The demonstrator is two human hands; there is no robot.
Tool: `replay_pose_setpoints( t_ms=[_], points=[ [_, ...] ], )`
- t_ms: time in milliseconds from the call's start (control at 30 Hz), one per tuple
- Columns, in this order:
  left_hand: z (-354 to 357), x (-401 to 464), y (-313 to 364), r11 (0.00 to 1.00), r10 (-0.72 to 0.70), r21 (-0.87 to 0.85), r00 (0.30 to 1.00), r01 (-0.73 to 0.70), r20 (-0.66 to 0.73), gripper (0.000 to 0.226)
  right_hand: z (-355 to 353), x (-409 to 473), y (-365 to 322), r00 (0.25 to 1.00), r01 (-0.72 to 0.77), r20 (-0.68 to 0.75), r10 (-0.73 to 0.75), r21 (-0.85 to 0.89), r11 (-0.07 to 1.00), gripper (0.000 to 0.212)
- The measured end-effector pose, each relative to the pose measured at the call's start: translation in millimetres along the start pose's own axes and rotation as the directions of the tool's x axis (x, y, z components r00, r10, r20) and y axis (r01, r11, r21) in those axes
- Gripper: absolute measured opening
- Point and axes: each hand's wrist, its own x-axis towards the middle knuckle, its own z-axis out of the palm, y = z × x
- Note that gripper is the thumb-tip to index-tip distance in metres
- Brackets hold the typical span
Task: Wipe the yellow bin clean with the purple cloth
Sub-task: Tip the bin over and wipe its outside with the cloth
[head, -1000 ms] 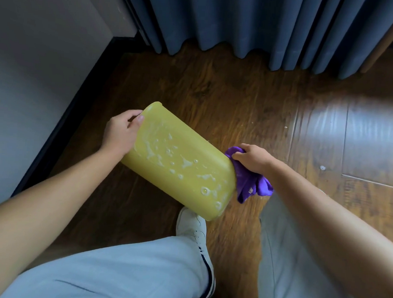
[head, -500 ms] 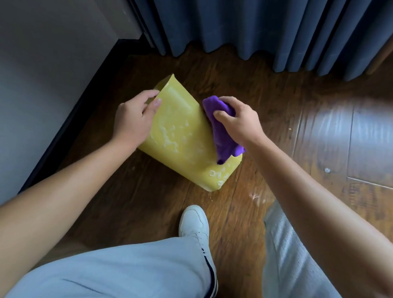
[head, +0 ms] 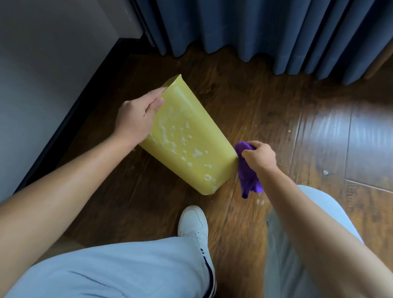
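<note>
A yellow bin point(head: 198, 135) lies tipped on its side above the wooden floor, its near corner low by my foot. White foam and bubbles streak its upper face. My left hand point(head: 135, 117) grips the bin's far left edge, thumb on the foamy face. My right hand point(head: 258, 156) is closed around a bunched purple cloth point(head: 247, 175), which touches the bin's lower right end and hangs down below my fist.
Dark wooden floor point(head: 284, 122) with small foam spots near the bin. Blue curtains point(head: 256, 25) hang at the back. A grey wall with a black skirting board point(head: 61, 129) runs along the left. My white shoe point(head: 193, 222) and light blue trouser legs fill the foreground.
My right hand has dragged the cloth from the bin's upper face down to its lower right end. The bin has tilted so more of its foamy face shows.
</note>
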Motion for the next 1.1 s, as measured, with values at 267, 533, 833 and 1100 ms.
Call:
replay_pose_setpoints(
  t_ms=[267, 533, 833, 1100],
  points=[
    [7.1, 8.7, 18.3, 0.990, -0.027, -0.132, 0.978, 0.055, 0.207, 0.048, -32.4, -39.9, -92.7, 0.846, 0.530, -0.210, -0.491, 0.214, 0.821, 0.042],
    [12.5, 12.5, 21.1, 0.993, -0.029, -0.109, 0.973, 0.055, 0.231, 0.046, 16.1, -53.1, -155.8, 0.665, 0.739, -0.211, -0.717, 0.044, 0.672, 0.048],
    [24.1, 7.1, 22.3, 0.997, 0.058, -0.053, 0.997, -0.056, 0.053, 0.046, 68.5, -45.7, -129.1, 0.679, 0.696, -0.340, -0.651, 0.016, 0.718, 0.049],
    [16.8, 13.1, 21.1, 0.995, -0.060, -0.082, 0.997, 0.064, 0.049, 0.046, 73.1, -13.9, -72.2, 0.806, 0.506, -0.335, -0.488, -0.040, 0.862, 0.050]
  ],
)
